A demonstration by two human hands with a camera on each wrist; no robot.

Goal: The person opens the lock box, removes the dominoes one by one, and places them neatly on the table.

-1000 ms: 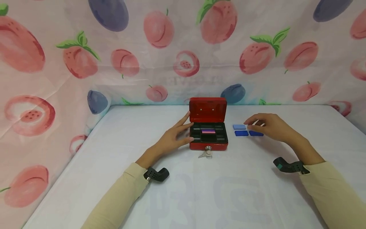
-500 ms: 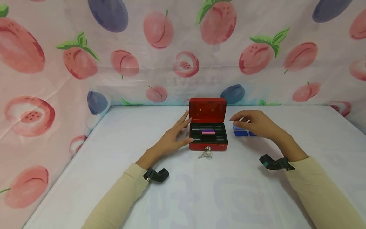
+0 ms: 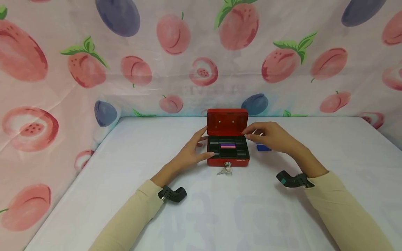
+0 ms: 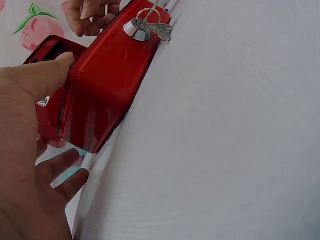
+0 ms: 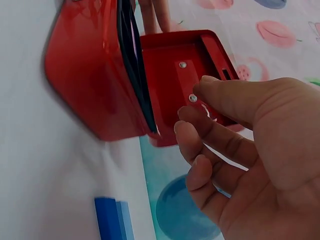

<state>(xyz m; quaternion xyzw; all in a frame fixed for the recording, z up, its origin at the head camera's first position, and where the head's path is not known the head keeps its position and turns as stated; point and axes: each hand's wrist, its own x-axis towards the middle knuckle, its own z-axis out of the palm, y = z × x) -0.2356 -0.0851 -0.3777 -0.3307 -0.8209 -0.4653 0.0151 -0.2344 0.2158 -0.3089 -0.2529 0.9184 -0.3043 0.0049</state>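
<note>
A red cash box (image 3: 216, 162) stands with its lid (image 3: 226, 123) raised. Inside its black tray (image 3: 228, 153) lie a purple piece (image 3: 227, 144) and a pink piece (image 3: 228, 147). My left hand (image 3: 186, 153) rests its thumb on the box's front left rim, its other fingers spread along that side. My right hand (image 3: 274, 138) hovers by the back right corner near the lid. Its fingers are loosely bent, and in the right wrist view a gap shows between thumb and fingertips, with nothing held.
A dark blue piece (image 3: 263, 147) and a light blue piece (image 5: 124, 220) lie on the white table (image 3: 220, 216) right of the box, partly hidden by my right hand. A key (image 3: 224, 170) hangs at the front lock. A fruit-print cloth (image 3: 176, 80) rises behind.
My right hand has moved left, from over the blue pieces to the right edge of the box. The left hand has stayed at the box with a slight shift of its fingers.
</note>
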